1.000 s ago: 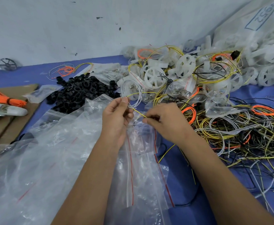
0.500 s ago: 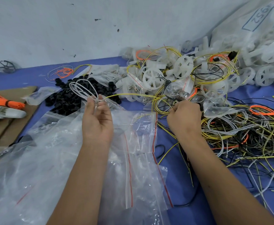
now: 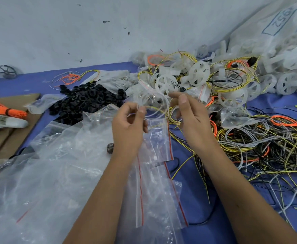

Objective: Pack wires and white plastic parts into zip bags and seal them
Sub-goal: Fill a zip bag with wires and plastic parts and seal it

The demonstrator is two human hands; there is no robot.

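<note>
My left hand (image 3: 129, 125) pinches a blurred coil of white wire (image 3: 159, 103) together with a thin yellow wire, held above a small zip bag (image 3: 159, 143) with a red seal stripe. From the right, my right hand (image 3: 188, 118) meets the coil; its lower fingers curl round the white wire and the thumb points up. More zip bags (image 3: 154, 199) lie under my forearms. White plastic wheels (image 3: 165, 83) are heaped behind the hands. A tangle of yellow, grey, black and orange wires (image 3: 267, 143) spreads to the right.
A heap of black rings (image 3: 87, 103) lies left of the hands, and loose clear bags (image 3: 52, 173) fill the front left. Cardboard (image 3: 12, 138), an orange wire bundle (image 3: 6, 110) and a white tool (image 3: 3, 122) are at far left. A big sack of white parts (image 3: 285, 41) leans at the back right.
My right hand left the wire pile and came back to the coil. My left hand carried the white coil to the right, over the small zip bag.
</note>
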